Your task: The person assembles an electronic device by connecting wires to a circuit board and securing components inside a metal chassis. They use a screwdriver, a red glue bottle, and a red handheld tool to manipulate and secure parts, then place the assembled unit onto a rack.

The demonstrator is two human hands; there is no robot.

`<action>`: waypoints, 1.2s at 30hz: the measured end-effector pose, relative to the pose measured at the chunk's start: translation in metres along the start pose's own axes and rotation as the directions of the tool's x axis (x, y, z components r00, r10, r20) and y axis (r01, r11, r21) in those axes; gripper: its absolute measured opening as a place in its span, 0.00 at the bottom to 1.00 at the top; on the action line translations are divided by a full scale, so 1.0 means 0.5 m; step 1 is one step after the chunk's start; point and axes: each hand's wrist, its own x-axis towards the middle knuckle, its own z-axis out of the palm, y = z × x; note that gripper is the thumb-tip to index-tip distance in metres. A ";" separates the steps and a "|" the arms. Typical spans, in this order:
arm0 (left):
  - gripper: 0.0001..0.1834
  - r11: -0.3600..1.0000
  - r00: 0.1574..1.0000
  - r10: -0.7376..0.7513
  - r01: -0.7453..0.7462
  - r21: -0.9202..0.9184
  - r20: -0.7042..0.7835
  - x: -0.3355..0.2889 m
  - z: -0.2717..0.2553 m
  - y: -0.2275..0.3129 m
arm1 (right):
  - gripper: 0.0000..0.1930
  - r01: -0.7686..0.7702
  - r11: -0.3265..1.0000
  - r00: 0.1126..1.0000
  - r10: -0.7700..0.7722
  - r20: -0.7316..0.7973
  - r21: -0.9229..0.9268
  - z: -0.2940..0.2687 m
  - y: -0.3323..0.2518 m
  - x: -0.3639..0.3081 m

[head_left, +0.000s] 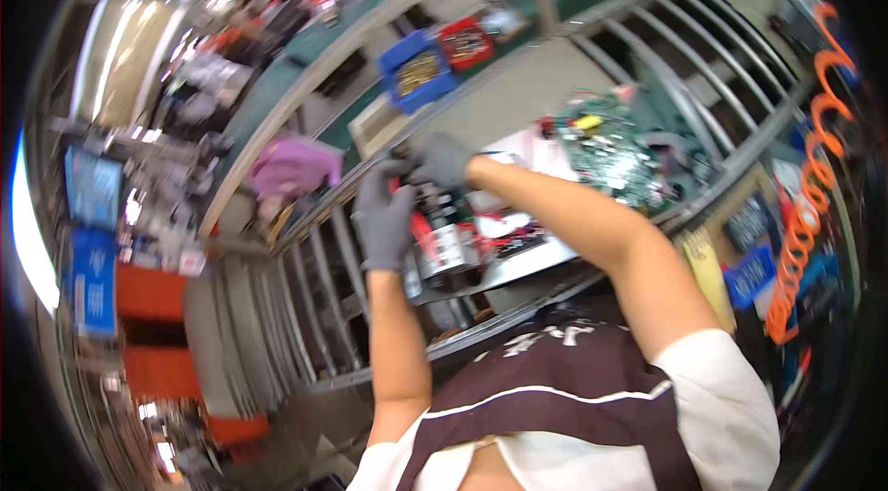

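Both my hands wear grey gloves and are somewhat blurred. My left hand is upright along the left side of a black and silver device with red parts, its fingers bent at the device's far end. From the right, my right hand reaches over that same end, its fingers curled in. The fingertips of both hands meet at a small dark spot, and what they hold there is hidden. The device lies on a pale flat board, with red and black wires beside it.
Green circuit boards are heaped right of the device. Beyond are a blue bin of brass-coloured small parts and a red bin. Conveyor rollers run left and right. An orange coiled hose hangs at right; a pink cloth-like bundle lies left.
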 end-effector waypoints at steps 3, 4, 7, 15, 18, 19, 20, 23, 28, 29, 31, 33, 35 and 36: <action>0.15 0.956 0.973 -0.203 0.222 -0.194 0.115 -0.006 0.001 0.032 | 0.18 0.046 0.963 0.989 -0.081 -0.121 -0.265 0.011 -0.023 -0.017; 0.16 0.970 0.973 -0.152 0.181 -0.164 0.176 0.002 0.000 0.009 | 0.15 -0.046 0.968 0.983 0.000 -0.183 -0.247 0.042 0.023 0.007; 0.18 0.957 0.965 -0.203 0.231 -0.175 0.166 -0.011 -0.026 -0.033 | 0.08 0.041 0.867 0.850 -0.291 -0.438 -0.497 0.015 -0.113 -0.120; 0.20 0.960 0.953 -0.236 0.258 -0.107 0.189 0.001 -0.022 -0.013 | 0.04 0.105 0.981 0.688 -0.192 -0.700 -0.166 -0.131 -0.177 -0.704; 0.20 0.973 0.960 -0.221 0.228 -0.022 0.170 -0.004 -0.037 -0.022 | 0.10 -0.681 0.732 0.401 0.403 -0.822 0.027 -0.145 -0.096 -0.898; 0.21 0.970 0.957 -0.235 0.242 -0.023 0.173 -0.002 -0.041 -0.029 | 0.12 -0.876 0.481 0.272 0.455 -0.848 -0.023 -0.155 -0.022 -0.984; 0.21 0.971 0.956 -0.230 0.239 -0.031 0.180 -0.002 -0.041 -0.030 | 0.13 -0.959 0.275 0.104 0.578 -0.809 0.073 -0.174 0.015 -1.048; 0.21 0.979 0.963 -0.194 0.201 -0.020 0.187 0.005 -0.040 -0.035 | 0.17 -0.987 -0.141 -0.160 0.765 -0.624 0.080 -0.201 0.079 -1.160; 0.21 0.982 0.966 -0.190 0.188 0.028 0.174 0.007 -0.043 -0.042 | 0.16 -0.984 -0.170 -0.119 0.836 -0.535 -0.047 -0.230 0.161 -1.144; 0.21 0.983 0.969 -0.180 0.173 0.055 0.170 0.008 -0.038 -0.033 | 0.15 -0.983 -0.177 -0.124 0.831 -0.543 -0.047 -0.228 0.184 -1.148; 0.20 0.986 0.977 -0.160 0.152 0.062 0.138 0.008 -0.032 -0.028 | 0.14 -0.983 -0.184 -0.144 0.784 -0.604 -0.004 -0.223 0.238 -1.178; 0.20 0.986 0.977 -0.162 0.155 0.057 0.138 0.001 -0.036 -0.032 | 0.12 -0.982 -0.187 -0.139 0.761 -0.633 -0.009 -0.217 0.240 -1.184; 0.19 0.986 0.976 -0.165 0.160 0.046 0.144 0.004 -0.034 -0.036 | 0.10 -0.988 -0.153 -0.126 0.709 -0.694 0.023 -0.212 0.235 -1.199; 0.19 0.986 0.975 -0.167 0.164 0.036 0.148 0.009 -0.031 -0.038 | 0.10 -0.993 -0.101 -0.116 0.700 -0.705 0.064 -0.210 0.227 -1.209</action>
